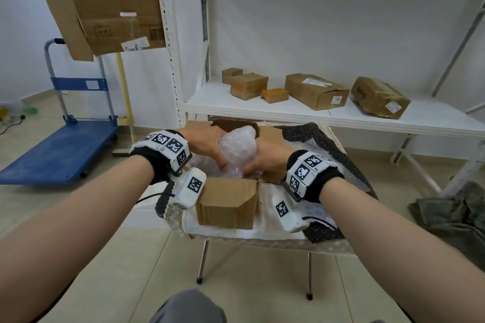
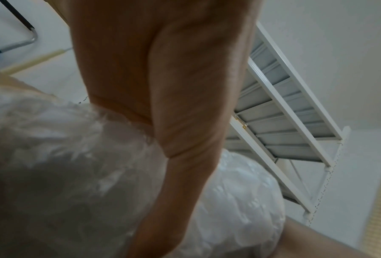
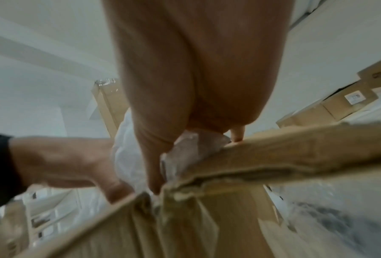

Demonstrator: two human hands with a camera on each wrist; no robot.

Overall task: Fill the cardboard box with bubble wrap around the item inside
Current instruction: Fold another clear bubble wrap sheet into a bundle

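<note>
An open cardboard box [image 1: 227,202] stands on a small table [image 1: 262,240], its flaps spread outward. A wad of clear bubble wrap [image 1: 237,149] rises out of its mouth. My left hand [image 1: 207,148] grips the wad from the left, thumb across its front. My right hand [image 1: 265,160] holds it from the right, fingers down by the box rim. In the left wrist view the bubble wrap [image 2: 240,209] bulges beside my thumb. In the right wrist view my fingers [image 3: 154,174] press the wrap [image 3: 191,146] against the box flap [image 3: 284,153]. The item inside is hidden.
More bubble wrap sheet [image 1: 317,144] drapes over the table's right side. A white shelf [image 1: 341,113] behind carries several cardboard parcels [image 1: 316,90]. A blue platform trolley [image 1: 60,149] stands at left. Grey cloth [image 1: 456,215] lies on the floor at right.
</note>
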